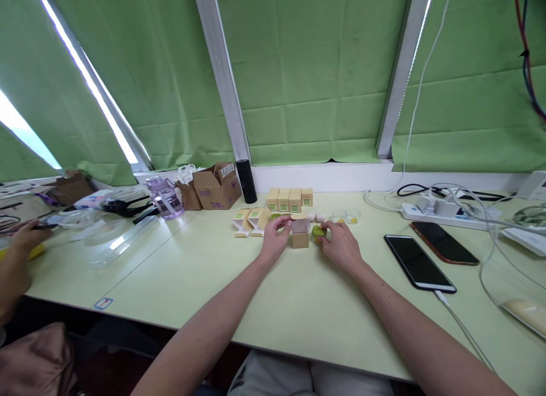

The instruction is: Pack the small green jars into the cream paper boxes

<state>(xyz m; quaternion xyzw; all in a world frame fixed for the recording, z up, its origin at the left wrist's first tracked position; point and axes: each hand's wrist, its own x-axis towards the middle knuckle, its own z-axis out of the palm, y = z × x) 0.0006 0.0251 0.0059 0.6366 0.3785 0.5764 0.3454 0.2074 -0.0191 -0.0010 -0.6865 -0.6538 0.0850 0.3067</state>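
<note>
A small brown cardboard box (pixel 300 239) stands upright on the table between my hands, its top raised. My left hand (pixel 276 235) is closed on the box's upper left edge. Beside the box on the right, my right hand (pixel 339 242) grips a small green round item (pixel 318 233) between thumb and fingers. Behind them, several small tan boxes (pixel 294 200) with green labels stand in a row. Two more tan boxes (pixel 259 221) with open flaps stand left of my left hand. Small clear pieces with yellow spots (pixel 346 217) lie behind my right hand.
Two phones (pixel 420 262) (pixel 444 242) and a white power strip (pixel 447 215) with cables lie at the right. A black cylinder (pixel 246 181), an open carton (pixel 216 188) and a purple bottle (pixel 164 198) stand at the back left. Another person's hand (pixel 17 265) is at the far left.
</note>
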